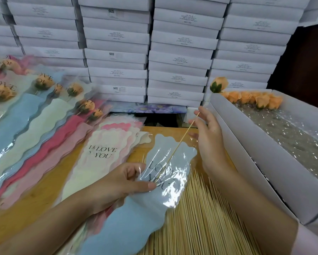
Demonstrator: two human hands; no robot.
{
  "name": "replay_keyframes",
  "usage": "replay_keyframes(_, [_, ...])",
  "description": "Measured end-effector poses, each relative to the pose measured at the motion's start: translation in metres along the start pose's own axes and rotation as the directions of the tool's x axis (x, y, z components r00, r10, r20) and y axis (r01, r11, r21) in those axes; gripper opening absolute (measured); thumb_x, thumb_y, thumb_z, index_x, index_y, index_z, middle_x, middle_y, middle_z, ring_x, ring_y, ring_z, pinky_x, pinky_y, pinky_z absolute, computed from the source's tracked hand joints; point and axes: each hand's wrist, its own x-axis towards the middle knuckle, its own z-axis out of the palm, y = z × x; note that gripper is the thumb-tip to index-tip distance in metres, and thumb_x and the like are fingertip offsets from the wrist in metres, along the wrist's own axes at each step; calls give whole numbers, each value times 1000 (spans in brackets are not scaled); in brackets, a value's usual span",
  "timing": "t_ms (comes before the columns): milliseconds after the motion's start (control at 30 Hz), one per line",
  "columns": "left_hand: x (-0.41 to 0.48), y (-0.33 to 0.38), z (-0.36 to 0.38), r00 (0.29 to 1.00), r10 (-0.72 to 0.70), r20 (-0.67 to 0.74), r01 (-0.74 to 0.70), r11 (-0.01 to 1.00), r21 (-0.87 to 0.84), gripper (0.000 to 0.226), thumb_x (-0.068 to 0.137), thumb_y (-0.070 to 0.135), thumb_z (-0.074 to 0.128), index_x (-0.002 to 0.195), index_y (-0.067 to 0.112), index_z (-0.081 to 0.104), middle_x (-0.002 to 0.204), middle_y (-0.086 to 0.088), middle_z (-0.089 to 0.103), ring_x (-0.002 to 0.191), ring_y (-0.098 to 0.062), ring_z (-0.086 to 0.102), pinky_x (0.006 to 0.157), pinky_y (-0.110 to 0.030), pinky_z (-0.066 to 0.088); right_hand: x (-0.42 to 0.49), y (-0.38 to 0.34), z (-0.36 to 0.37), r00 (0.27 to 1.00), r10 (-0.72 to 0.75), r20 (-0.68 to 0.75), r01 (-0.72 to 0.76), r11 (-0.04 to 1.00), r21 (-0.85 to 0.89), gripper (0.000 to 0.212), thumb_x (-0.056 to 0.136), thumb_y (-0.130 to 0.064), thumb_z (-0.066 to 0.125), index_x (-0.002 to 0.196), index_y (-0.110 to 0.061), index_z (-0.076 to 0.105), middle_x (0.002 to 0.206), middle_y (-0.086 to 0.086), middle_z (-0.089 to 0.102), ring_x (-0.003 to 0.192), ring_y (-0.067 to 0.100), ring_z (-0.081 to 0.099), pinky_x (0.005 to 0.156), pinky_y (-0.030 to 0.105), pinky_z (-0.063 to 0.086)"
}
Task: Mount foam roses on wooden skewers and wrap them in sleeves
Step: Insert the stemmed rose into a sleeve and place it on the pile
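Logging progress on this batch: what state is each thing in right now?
Light blue "LOVE YOU" sleeve: gripped by left hand.
Peach foam rose: mounted on thin wooden skewer, not yet sleeved.
Thin wooden skewer: pinched by right hand, lower end inside blue sleeve.
White cardboard box: open, loose peach roses at far end.
Wrapped roses: sleeved, lying at left.
Spare wooden skewers: piled on table.

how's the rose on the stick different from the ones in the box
The skewered rose sits on a skewer pinched by the right hand, raised, green base facing us; the box roses lie loose in a row in the white box, no skewers visible. Both are peach-orange.
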Motion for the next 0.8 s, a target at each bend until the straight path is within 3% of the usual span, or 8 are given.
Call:
replay_keyframes(67, [-1, 3, 2, 1000, 3, 2, -3, 1000, -8, 83, 63, 38, 92, 102, -18, 44, 102, -12, 40, 89, -37, 32, 79, -52, 23, -1, 0, 1, 1000, 20, 0, -20, 1000, -3, 32, 100, -16, 46, 128, -28, 54, 92, -27, 66, 72, 11, 58, 64, 16, 50])
replay_keyframes(200, [-2, 5, 4, 999, 49, 25, -47, 998, -43, 69, 72, 25, 87, 107, -20, 48, 98, -32, 58, 90, -38, 48, 84, -56, 36, -3, 4, 2, 999, 34, 21, -33, 998, -61, 31, 102, -17, 42, 125, -22, 61, 105, -18, 64, 93, -3, 63, 80, 19, 50])
replay_keyframes(267, [-1, 0, 0, 997, 66, 35, -64, 997, -51, 67, 74, 26, 86, 100, -21, 44, 88, -19, 53, 80, -32, 45, 76, -43, 34, -3, 5, 2, 998, 38, 42, -34, 995, -90, 31, 102, -18, 39, 119, -23, 65, 104, -16, 67, 86, -8, 63, 71, 11, 47])
replay_keyframes(333, [0, -3, -3, 995, 83, 48, -82, 996, -27, 47, 80, 21, 81, 90, -13, 50, 60, -5, 46, 50, -14, 45, 55, -21, 41, -4, 5, 2, 997, 43, 64, -35, 993, -116, 33, 102, -17, 38, 111, -23, 69, 104, -11, 70, 85, -4, 65, 60, 6, 43])
replay_keyframes(400, [0, -3, -4, 991, 114, 71, -115, 993, 5, 24, 84, 16, 76, 68, 14, 58, 48, 17, 39, 36, 2, 33, 39, -8, 30, -5, 5, 1, 996, 46, 79, -36, 992, -124, 34, 101, -18, 38, 103, -23, 72, 101, -7, 73, 88, 3, 66, 59, 7, 43])
replay_keyframes(533, [2, -3, -3, 986, 154, 62, -155, 988, 24, 37, 84, 17, 75, 57, 32, 54, 46, 20, 39, 36, 3, 33, 41, -7, 28, -5, 4, 1, 994, 62, 95, -50, 991, -123, 38, 101, -23, 39, 94, -18, 76, 92, -3, 75, 77, 2, 66, 63, 10, 44])
replay_keyframes(700, [3, 5, 2, 975, 119, 190, -114, 993, -41, 54, 96, -1, 54, 68, 41, 71, 55, 26, 59, 49, 12, 55, 54, -1, 41, -6, 3, 1, 989, 80, 126, -68, 993, -100, 47, 103, -24, 38, 81, -12, 77, 79, 3, 76, 70, 8, 67, 60, 12, 44])
replay_keyframes(800, [1, 4, -1, 973, 130, 190, -131, 991, -7, 47, 96, 0, 56, 71, 37, 73, 59, 23, 63, 53, 9, 58, 55, -4, 43, -8, 1, 1, 988, 91, 127, -83, 994, -70, 44, 102, -23, 39, 81, -10, 76, 76, 2, 76, 67, 8, 67, 55, 10, 44])
